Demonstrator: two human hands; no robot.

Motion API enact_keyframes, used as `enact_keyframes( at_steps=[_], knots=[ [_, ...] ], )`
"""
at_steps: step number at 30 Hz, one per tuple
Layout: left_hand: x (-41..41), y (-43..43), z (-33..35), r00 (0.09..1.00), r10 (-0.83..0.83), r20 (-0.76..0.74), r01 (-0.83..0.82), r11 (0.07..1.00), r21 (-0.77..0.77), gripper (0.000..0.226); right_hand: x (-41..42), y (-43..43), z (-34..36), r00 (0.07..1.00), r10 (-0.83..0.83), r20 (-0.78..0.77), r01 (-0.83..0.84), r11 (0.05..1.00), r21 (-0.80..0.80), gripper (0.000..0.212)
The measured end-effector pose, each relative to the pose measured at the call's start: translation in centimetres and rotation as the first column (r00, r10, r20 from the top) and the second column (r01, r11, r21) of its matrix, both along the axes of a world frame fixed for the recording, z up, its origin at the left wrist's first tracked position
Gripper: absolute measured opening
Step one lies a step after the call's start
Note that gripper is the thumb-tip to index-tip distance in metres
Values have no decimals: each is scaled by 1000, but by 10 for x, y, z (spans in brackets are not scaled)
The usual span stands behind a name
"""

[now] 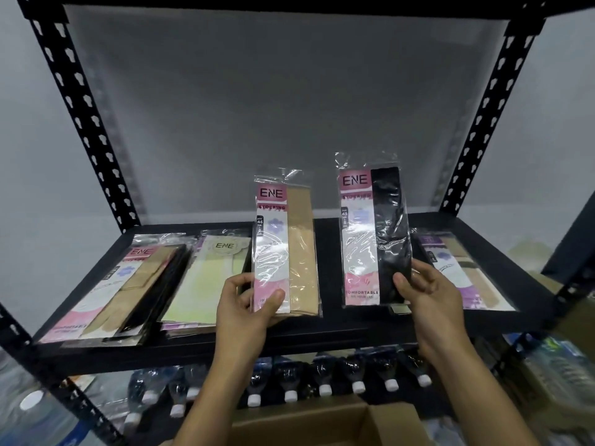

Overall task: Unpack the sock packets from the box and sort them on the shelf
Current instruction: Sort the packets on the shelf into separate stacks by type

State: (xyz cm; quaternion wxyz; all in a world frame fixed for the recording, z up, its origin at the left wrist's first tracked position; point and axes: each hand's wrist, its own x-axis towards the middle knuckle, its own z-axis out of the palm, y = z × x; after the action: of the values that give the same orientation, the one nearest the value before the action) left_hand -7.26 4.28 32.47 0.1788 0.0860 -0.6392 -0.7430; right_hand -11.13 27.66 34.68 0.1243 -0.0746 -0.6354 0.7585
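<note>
Fingers (275,300) of left hand (244,307) pinch bottom of beige packet (289,246), upright at centre, right of pink-label stack (128,284) lower left on shelf (328,252). Right hand (433,294) pinches black packet (376,239) same way, centre right. Sorting step imo; next needs matching each to pile, laying flat.

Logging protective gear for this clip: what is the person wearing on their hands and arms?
Nothing that shows. The left hand and right hand are bare: no gloves, rings, watch or bracelet. The left forearm and right forearm are uncovered down to the picture's lower edge, so no sleeve is in view. The thumbnails look short and unpainted.
</note>
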Motion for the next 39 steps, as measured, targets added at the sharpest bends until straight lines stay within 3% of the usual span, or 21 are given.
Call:
enact_keyframes(
  at_steps=[11, 22, 30, 35, 39],
  knots=[
    [-14, -3, -18, 995, -4, 103, 8, 999, -43, 41, -26, -5, -19, 987, 40, 155, -58, 991, 118, 42],
    [-35, -30, -26, 981, 137, 139, -128, 989, -67, 41, -37, -19, -23, 983, 45, 175, -73, 986, 153, 41],
    [-35, -30, -33, 977, 113, 183, -85, 985, -151, 40, -41, -28, -30, 987, 26, 157, -79, 936, 343, 39],
    [-32, -27, -25, 963, 134, 234, -72, 964, -255, 34, -40, -30, -31, 994, -17, 110, -42, 859, 511, 35],
    [-25, -24, -19, 947, 234, 220, -68, 815, -576, 36, -35, -31, -30, 997, -28, 69, -22, 780, 625, 32]
  ],
)
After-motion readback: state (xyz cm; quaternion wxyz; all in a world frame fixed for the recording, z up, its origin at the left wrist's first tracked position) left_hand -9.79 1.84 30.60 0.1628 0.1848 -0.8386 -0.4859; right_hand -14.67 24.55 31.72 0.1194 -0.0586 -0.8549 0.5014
